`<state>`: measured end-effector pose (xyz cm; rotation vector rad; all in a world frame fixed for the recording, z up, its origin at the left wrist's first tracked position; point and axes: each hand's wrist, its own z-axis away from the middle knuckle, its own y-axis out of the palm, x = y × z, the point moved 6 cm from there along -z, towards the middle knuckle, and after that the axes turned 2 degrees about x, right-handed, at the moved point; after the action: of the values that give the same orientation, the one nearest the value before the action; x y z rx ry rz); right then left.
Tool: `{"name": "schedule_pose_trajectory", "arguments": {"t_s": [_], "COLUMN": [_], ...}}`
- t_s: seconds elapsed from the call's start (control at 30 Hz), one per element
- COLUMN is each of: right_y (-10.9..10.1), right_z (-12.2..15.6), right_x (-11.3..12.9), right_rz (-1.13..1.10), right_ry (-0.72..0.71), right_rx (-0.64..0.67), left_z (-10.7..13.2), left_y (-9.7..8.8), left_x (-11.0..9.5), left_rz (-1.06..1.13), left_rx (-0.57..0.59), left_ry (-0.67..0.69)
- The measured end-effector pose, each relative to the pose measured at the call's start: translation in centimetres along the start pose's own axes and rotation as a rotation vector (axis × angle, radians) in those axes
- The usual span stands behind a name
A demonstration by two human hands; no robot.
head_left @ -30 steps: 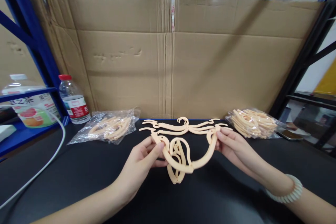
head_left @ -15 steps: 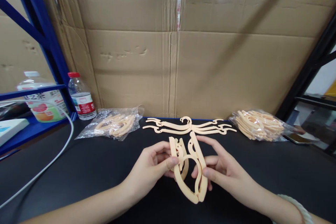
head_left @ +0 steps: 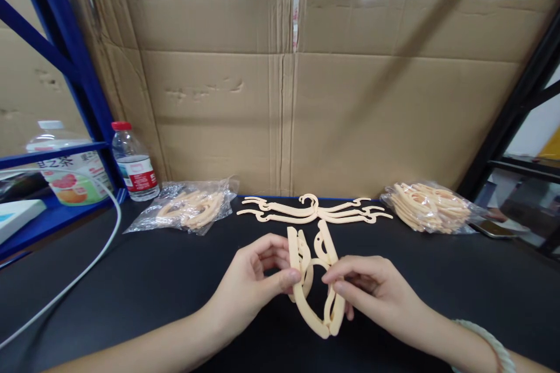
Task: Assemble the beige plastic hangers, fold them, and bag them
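Observation:
Between my hands is a cream plastic folding hanger (head_left: 310, 313), its arms folded up into a narrow V above the black table. My left hand (head_left: 262, 280) pinches the left arm with thumb and fingers. On the other side, my right hand (head_left: 365, 288) grips the right arm, thumb and forefinger on its near face. A second folded piece shows behind the left arm; I cannot tell whether it is a separate hanger. Just beyond lie several unfolded hangers (head_left: 289, 211) of the same kind, arms spread and hooks at the back.
Clear plastic bags of folded hangers lie at back left (head_left: 188, 210) and back right (head_left: 431, 207). A phone (head_left: 494, 229) is by the right bag. A red-capped bottle (head_left: 135, 166) stands left, near a white cable (head_left: 94, 256). A cardboard wall (head_left: 219, 111) closes the back.
My right forefinger has come down from the top of the right arm to its middle, beside the thumb. The hanger's left arm has shifted slightly right, narrowing the V.

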<state>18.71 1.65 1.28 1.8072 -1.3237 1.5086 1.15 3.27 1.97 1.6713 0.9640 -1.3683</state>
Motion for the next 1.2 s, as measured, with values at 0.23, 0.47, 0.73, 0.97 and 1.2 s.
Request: {"name": "schedule_pose_trajectory", "arguments": {"t_s": [0.23,0.47,0.73,0.97,1.2], "right_y": [0.4,1.1,1.5,1.4,0.2], "right_z": [0.4,0.8,1.0,0.8,0.2], "right_x": [1.9,3.8,3.5,3.1,1.8], "right_rz": [0.229,0.484,0.56,0.47,0.348], "right_ry": [-0.096,-0.263,-0.217,-0.128,-0.053], "right_rx": [0.05,0.155,0.244,0.258,0.101], "left_z": [0.2,0.0,0.0,0.0,0.1], "left_y": [0.4,0.1,0.3,0.2,0.4], "left_x": [0.3,0.6,0.7,0.8,0.3], "left_rz": [-0.032,-0.038,-0.069,-0.052,-0.141], "left_rx": [0.022,-0.057,-0.041,-0.05,0.06], "left_ry": [-0.042,-0.053,-0.052,-0.05,0.029]}}
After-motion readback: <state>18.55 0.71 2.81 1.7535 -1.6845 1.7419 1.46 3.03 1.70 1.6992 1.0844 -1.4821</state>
